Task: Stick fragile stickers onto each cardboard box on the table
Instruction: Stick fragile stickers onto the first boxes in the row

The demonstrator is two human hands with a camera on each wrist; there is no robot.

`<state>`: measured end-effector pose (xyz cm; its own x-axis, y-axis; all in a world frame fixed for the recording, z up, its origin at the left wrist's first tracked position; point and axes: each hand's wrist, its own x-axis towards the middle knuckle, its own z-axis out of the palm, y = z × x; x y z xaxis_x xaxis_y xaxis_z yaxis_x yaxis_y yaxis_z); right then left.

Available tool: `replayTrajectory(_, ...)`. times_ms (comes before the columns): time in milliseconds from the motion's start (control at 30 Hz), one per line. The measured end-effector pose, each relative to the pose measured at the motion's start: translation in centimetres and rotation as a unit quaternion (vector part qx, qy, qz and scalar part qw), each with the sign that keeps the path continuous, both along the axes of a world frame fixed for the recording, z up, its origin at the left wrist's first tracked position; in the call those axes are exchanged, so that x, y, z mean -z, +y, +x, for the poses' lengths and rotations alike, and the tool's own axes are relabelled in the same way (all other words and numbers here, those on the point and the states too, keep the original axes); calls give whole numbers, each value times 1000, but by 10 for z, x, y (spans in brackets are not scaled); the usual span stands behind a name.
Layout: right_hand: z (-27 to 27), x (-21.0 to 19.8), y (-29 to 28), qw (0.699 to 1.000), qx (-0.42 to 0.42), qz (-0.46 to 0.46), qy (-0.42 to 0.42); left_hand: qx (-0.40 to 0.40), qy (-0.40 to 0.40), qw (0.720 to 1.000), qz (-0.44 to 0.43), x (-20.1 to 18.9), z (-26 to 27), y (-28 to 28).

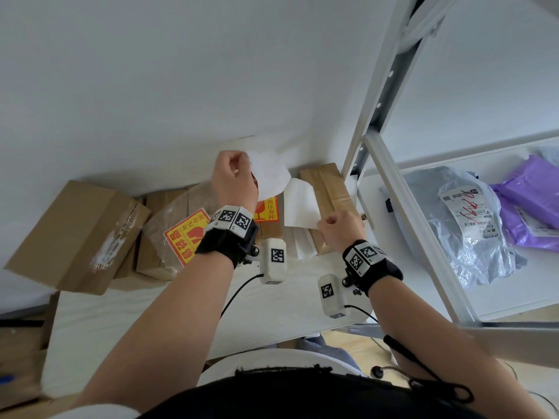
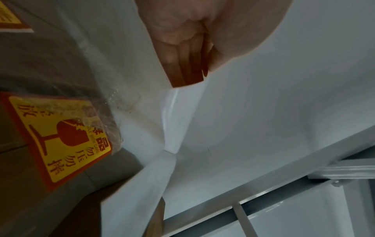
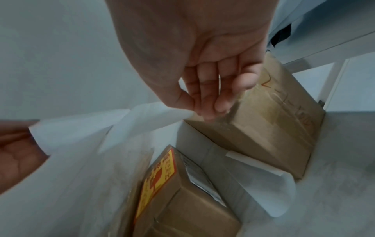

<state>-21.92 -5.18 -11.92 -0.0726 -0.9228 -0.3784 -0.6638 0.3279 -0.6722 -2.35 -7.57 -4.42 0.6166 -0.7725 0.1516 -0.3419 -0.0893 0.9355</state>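
**Head view: white sheet held above the boxes**

Seen on the table (image 1: pixel 181 313): four cardboard boxes, two bearing a yellow-and-red fragile sticker (image 1: pixel 186 235). Another sticker (image 1: pixel 267 210) on the middle box, half hidden behind the left hand (image 1: pixel 234 179). Left hand pinching the raised sticker sheet (image 1: pixel 272 173) at its upper edge; right hand (image 1: pixel 340 231) pinching the backing paper (image 1: pixel 299 204) at its lower corner. Plain taped box (image 1: pixel 328 192) just beyond, against the wall. On the white shelf (image 1: pixel 514 282) to the right: one grey parcel bag (image 1: pixel 472 237), purple bags (image 1: pixel 532 201).
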Motion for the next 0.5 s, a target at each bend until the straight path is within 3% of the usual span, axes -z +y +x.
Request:
replayTrajectory(167,-2,6,6,998,-29,48,22,-11,16,1000,-15,-6,-6,5)
replayTrajectory(267,-3,9,6,998,-38,53,13,43,-4,999,0,-5,-15,7)
replayTrajectory(433,-4,6,1,999,-9,-39,10,124,-55,990,26,11,-36,13)
replayTrajectory(500,-6,1,-3,997,22,-72,-34,149,-79,985,35,17,-44,17)
